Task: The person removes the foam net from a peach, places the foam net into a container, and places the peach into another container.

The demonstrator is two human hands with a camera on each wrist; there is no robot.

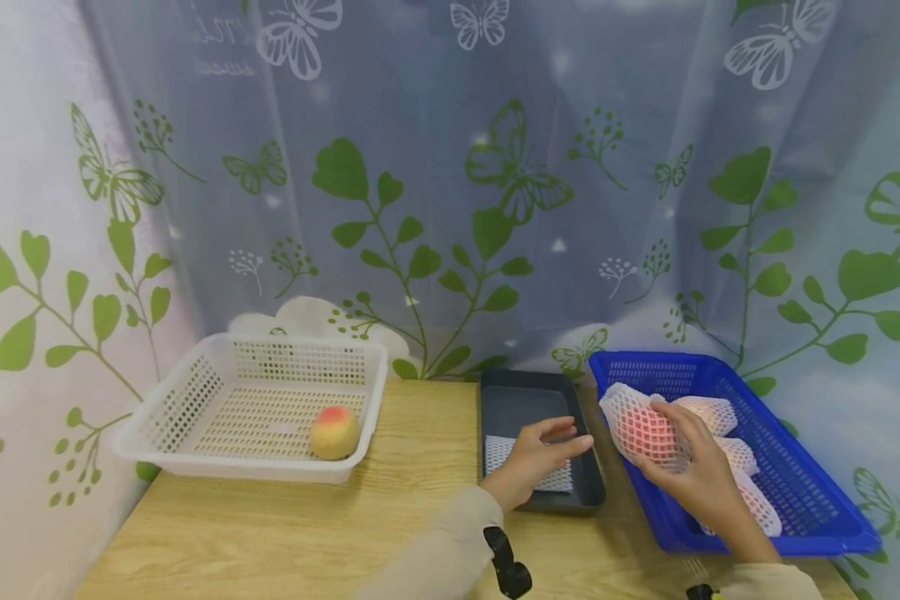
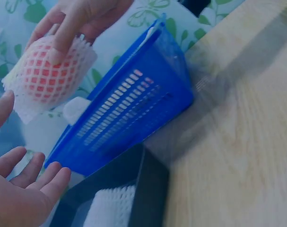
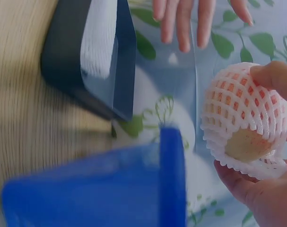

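My right hand (image 1: 690, 467) grips a peach (image 3: 247, 144) wrapped in a white foam net (image 3: 228, 101), held above the near left side of the blue basket (image 1: 817, 492). Thumb and fingers lie on opposite sides of the fruit. My left hand (image 1: 536, 458) hovers over the dark tray (image 1: 528, 392), its fingers extended and holding nothing. In the left wrist view that hand's fingers (image 2: 48, 182) are spread, apart from the netted peach. White foam nets (image 2: 110, 208) lie in the tray. Several more net-wrapped fruits (image 1: 753, 504) rest in the blue basket.
A white perforated basket (image 1: 247, 467) stands at the left, with one bare yellow-and-red peach (image 1: 335, 432) in its near right corner. The wooden table (image 1: 270, 533) carries all the containers. A patterned curtain (image 1: 435, 167) hangs right behind them.
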